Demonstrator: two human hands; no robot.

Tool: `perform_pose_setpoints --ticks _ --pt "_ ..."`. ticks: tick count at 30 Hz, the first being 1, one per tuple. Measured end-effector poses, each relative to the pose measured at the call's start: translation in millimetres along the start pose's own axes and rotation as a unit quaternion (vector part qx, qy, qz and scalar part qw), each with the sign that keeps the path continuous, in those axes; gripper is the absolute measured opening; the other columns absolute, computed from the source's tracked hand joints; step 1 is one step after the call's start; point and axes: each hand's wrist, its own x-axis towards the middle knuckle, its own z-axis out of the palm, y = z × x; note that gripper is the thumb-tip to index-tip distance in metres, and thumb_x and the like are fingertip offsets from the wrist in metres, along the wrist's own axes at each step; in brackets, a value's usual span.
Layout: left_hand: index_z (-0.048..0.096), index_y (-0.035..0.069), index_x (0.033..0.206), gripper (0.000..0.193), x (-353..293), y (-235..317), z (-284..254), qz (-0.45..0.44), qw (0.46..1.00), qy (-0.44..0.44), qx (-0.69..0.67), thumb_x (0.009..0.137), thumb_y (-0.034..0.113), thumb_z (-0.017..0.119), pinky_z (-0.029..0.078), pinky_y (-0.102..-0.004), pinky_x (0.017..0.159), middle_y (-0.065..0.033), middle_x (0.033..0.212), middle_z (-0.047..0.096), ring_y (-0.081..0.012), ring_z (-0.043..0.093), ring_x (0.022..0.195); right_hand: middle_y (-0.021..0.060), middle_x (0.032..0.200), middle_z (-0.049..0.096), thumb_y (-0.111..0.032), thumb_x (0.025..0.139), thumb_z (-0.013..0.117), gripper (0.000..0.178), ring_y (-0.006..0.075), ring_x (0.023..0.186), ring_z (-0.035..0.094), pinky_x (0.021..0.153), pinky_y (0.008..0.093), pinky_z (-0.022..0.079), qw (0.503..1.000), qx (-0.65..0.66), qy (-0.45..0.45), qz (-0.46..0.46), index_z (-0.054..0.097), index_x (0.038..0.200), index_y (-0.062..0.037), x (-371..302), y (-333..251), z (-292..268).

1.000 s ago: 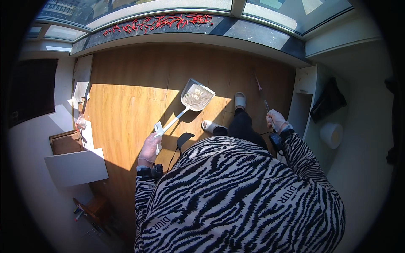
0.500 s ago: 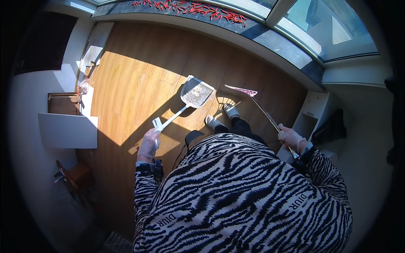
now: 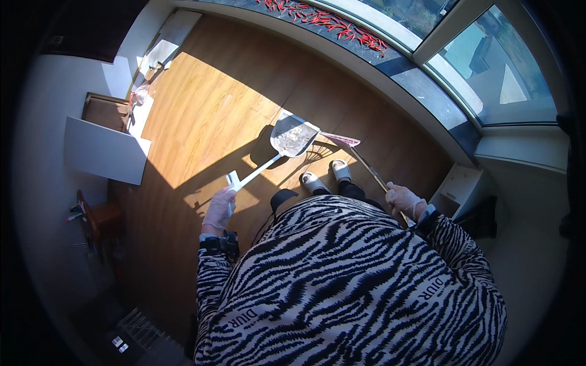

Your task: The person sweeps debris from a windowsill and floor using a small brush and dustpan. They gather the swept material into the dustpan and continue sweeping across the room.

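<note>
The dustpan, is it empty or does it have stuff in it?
Not empty. The dustpan, held by its long handle in the left hand, shows a pale grey heap of sweepings on its tray; the broom head sits beside it.

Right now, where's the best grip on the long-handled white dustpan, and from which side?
Grip the long-handled white dustpan at the top end of its handle, where the left hand is closed on it. Come from the person's side: the handle slopes up from the debris-filled pan, which looks to sit on the wooden floor.

Counts, head view: 2 gloved hands, left hand (image 3: 218, 209) & right hand (image 3: 404, 200); 1 long-handled dustpan (image 3: 293, 135); 1 broom (image 3: 350, 146); 2 white slippers (image 3: 312, 181); 1 white board (image 3: 104, 151); 1 wooden box (image 3: 105, 111); approx. dozens of red chillies (image 3: 332, 23) on sill, too many to count.
</note>
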Motion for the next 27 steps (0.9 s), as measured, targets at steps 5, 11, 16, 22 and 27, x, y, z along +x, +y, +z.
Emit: perform_pose_setpoints --ticks 5,11,16,22,27 --pt "0.06 0.011 0.097 0.008 -6 2 2 0.003 1.0 0.015 -0.018 0.091 0.017 0.062 0.032 -0.0203 0.043 0.0064 0.069 0.047 -0.0048 0.042 0.051 0.0 0.069 0.041 -0.009 0.098 0.05 0.006 0.0129 0.053 0.042 0.044 0.0273 0.033 1.0 0.011 -0.012 -0.006 0.051 0.103 -0.0123 0 -4 -2" --pt "0.062 0.011 0.095 0.007 -11 3 -6 0.005 1.0 0.02 -0.012 0.091 0.018 0.062 0.032 -0.0205 0.045 0.0061 0.069 0.047 -0.0048 0.043 0.053 0.0013 0.07 0.045 -0.019 0.105 0.047 0.033 0.0137 0.052 0.043 0.044 0.0284 0.035 0.996 -0.069 0.053 0.006 0.05 0.136 -0.0072 -8 -10 16" --pt "0.062 0.012 0.094 0.007 -11 2 -7 0.009 1.0 0.02 -0.001 0.091 0.018 0.062 0.032 -0.0209 0.043 0.0061 0.068 0.048 -0.005 0.043 0.051 0.0036 0.073 0.049 -0.019 0.107 0.045 0.044 0.0144 0.053 0.046 0.046 0.0292 0.039 0.987 -0.152 0.054 -0.018 0.042 0.148 -0.0047 3 -9 14" --pt "0.061 0.011 0.093 0.007 -13 -1 -15 -0.012 0.999 0.036 0.0 0.091 0.018 0.062 0.03 -0.0216 0.041 0.0062 0.066 0.047 -0.0054 0.041 0.049 0.0096 0.082 0.06 -0.023 0.104 0.049 0.051 0.0183 0.066 0.059 0.061 0.0307 0.05 0.959 -0.263 0.078 -0.068 0.039 0.151 -0.0075 4 -4 22" --pt "0.058 0.013 0.092 0.008 -16 -6 -49 -0.022 1.0 0.014 -0.01 0.093 0.02 0.062 0.03 -0.0213 0.04 0.0069 0.065 0.045 -0.0052 0.039 0.048 0.0273 0.107 0.068 -0.027 0.1 0.055 0.056 0.0339 0.091 0.07 0.083 0.0387 0.055 0.885 -0.413 0.11 -0.183 0.041 0.151 -0.0082 -31 -3 69"
